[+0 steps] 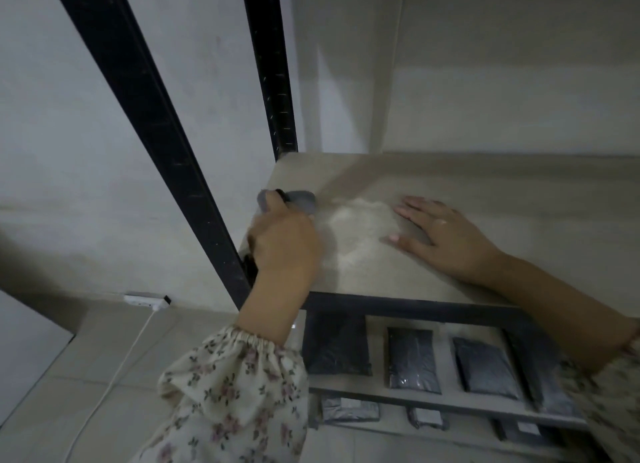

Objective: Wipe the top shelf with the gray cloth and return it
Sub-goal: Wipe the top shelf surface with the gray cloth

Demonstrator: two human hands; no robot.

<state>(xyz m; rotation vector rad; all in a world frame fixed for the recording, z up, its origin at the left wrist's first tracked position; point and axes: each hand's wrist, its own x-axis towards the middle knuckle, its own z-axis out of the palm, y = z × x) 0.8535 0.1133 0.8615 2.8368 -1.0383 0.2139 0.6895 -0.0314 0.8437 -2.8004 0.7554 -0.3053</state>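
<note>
Head view, and I take the top shelf (450, 185) as my landmark. Left of it, a white power strip (147, 300) lies on the tiled floor by the wall, its white cable (114, 369) trailing toward me. Two black uprights (145, 123) of the rack rise at the shelf's left edge. On the shelf's left end I see my left hand (284, 244), its grip clenched around the gray cloth (294, 201); the cloth bulges out beyond the knuckles on the far side of the hand, pressed on the shelf surface close to the near upright. A floral sleeve (235, 393) covers that forearm. Just right of the cloth, a pale dusty patch (360, 227) marks the shelf board. Right of the patch, my right hand (446, 234) lies flat on the shelf, fingers spread, its grip released and holding nothing. Below the shelf's front rail, dark packets (412, 358) lie in a row on the lower shelf (377, 358), with gray packets (349, 410) on the level beneath that.
</note>
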